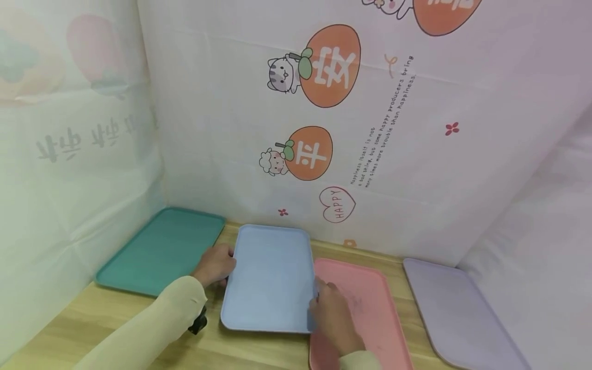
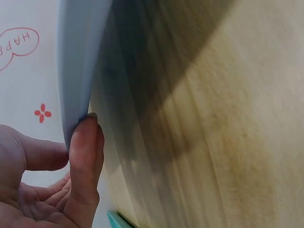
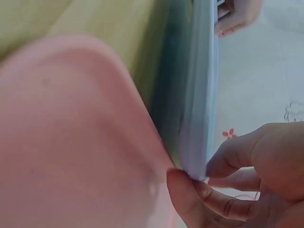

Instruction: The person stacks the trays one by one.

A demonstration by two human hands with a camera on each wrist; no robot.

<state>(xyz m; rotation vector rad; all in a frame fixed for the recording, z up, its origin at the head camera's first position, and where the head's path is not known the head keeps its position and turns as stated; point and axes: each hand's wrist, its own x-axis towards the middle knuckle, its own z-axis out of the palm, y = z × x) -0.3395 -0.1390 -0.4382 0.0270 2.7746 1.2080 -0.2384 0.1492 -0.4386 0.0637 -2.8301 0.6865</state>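
A light blue rectangular tray (image 1: 270, 280) is held above the wooden table by both hands, one at each long side. My left hand (image 1: 216, 264) pinches its left rim; in the left wrist view the thumb is on one face and a finger (image 2: 85, 156) on the other. On the opposite rim, my right hand (image 1: 332, 311) pinches the tray between thumb and fingers, over the pink tray (image 1: 365, 298). The right wrist view shows the blue tray (image 3: 197, 95) edge-on, with a gap to the table beneath it.
A teal tray (image 1: 166, 249) lies at the left near the cloth wall, and a lavender tray (image 1: 462, 313) lies at the far right. Printed white cloth (image 1: 222, 128) encloses the wooden table (image 1: 203, 349) at the back and sides. A black wrist device (image 1: 198, 322) shows under the left sleeve.
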